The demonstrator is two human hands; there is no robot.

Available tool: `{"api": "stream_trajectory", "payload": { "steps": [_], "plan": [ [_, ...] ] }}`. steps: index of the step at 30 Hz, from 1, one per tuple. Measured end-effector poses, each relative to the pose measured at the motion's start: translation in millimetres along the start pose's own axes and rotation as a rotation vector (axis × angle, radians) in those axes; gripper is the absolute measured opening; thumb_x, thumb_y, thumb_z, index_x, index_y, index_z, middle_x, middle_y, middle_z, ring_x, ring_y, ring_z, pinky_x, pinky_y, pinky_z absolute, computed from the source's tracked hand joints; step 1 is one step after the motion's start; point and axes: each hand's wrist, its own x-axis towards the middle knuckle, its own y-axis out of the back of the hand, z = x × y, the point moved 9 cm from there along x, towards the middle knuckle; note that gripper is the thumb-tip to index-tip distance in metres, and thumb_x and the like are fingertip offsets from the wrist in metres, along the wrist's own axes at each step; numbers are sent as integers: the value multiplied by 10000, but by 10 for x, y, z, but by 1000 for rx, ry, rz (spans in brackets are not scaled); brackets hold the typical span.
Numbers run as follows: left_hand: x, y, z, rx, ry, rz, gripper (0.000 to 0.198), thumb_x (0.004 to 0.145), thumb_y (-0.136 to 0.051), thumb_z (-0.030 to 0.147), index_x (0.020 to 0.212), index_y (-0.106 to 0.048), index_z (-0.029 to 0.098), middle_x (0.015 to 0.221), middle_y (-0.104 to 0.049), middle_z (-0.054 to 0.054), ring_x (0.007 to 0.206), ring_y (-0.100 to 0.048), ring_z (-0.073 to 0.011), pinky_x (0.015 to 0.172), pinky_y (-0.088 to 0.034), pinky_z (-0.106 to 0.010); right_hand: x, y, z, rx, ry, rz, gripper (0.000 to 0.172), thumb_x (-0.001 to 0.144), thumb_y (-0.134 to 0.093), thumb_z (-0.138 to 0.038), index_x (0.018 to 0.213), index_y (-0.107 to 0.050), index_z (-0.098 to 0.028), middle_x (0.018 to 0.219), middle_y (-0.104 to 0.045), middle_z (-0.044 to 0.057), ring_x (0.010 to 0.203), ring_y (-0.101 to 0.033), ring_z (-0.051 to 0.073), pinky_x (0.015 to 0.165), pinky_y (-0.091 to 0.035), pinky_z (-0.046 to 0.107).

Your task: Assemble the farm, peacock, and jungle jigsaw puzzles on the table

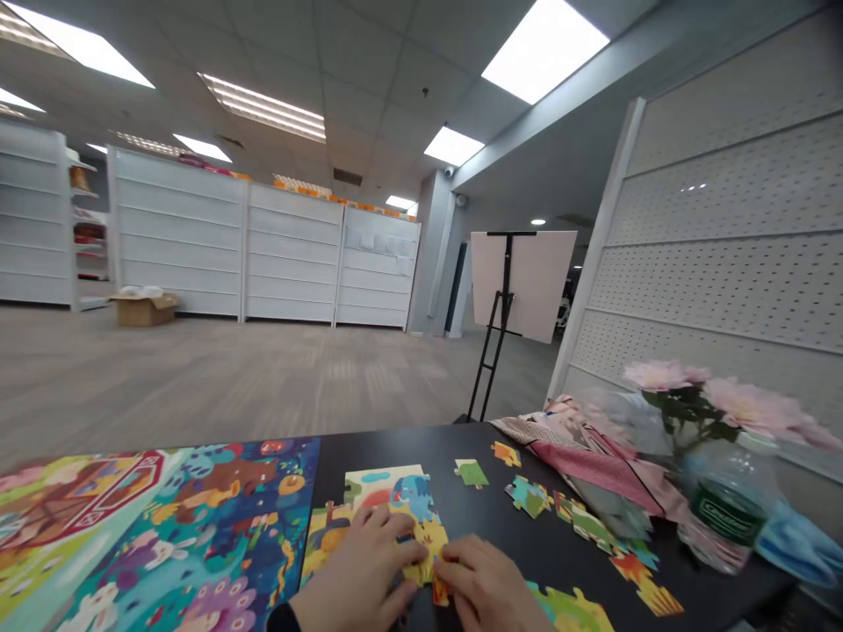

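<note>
A partly joined jigsaw puzzle (414,497) with a blue elephant lies on the black table. My left hand (369,566) rests over its lower part, fingers apart and touching the pieces. My right hand (488,581) pinches an orange puzzle piece (440,592) at the puzzle's lower right edge; part of that piece is hidden by the fingers. Loose pieces are scattered to the right, among them a green piece (471,473), an orange piece (506,454) and a blue-green cluster (529,497). A green-and-yellow joined section (570,607) is beside my right hand.
Colourful printed picture sheets (190,535) cover the table's left side. On the right are a pink cloth (612,461), a water bottle (730,509), pink flowers (744,405) and a blue item (803,542). Beyond the table stand an easel (504,325) and white shelving (290,254).
</note>
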Motion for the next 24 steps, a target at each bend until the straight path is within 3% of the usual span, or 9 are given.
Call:
{"api": "stream_trajectory", "payload": {
  "steps": [3,5,10,15,20,24],
  "plan": [
    [48,-4,-5,5,-1,79,163,927,-611,280,1079,-662,310,1193,-629,-18,1142,-544,-286,1080,-375,-541,-90,44,212,149,-153,-121,572,798,-705,-211,1357,-589,-228,1399,-599,109,1268,-553,297,1098,-420,392],
    [39,-22,-11,-9,5,78,189,917,-612,248,1091,-654,306,1276,-603,-16,1188,-524,-286,1087,-362,-537,-147,68,302,252,-202,-188,676,746,-783,-278,1383,-570,-202,1439,-569,130,1328,-504,320,1147,-372,420],
    [-6,-31,23,-50,-5,-7,328,920,-576,201,1224,-616,320,1404,-567,-6,1295,-480,-274,1123,-336,-511,-86,216,293,396,-115,-167,317,805,-725,-214,1120,-697,-202,1226,-686,81,1169,-597,242,1059,-433,348],
    [10,-18,-28,-50,45,-4,373,868,-602,149,1215,-635,281,1382,-588,-35,1278,-504,-274,1109,-372,-466,-19,260,531,354,-101,-189,382,729,-773,-223,1103,-703,-189,1154,-695,76,1093,-619,246,1006,-462,350],
    [62,-56,-34,16,-31,-10,373,870,-617,162,1218,-633,292,1354,-613,-24,1222,-549,-276,1055,-417,-448,-25,321,939,322,-151,-123,407,733,-749,-248,1129,-708,-161,1205,-683,125,1154,-611,288,1053,-436,411],
    [72,-109,-22,103,-113,-65,424,926,-625,280,1339,-569,362,1431,-571,-13,1231,-546,-306,1035,-418,-472,8,311,906,356,-111,-121,402,725,-756,-263,1120,-736,-193,1200,-686,110,1127,-628,278,1037,-446,400]
  ]
}}
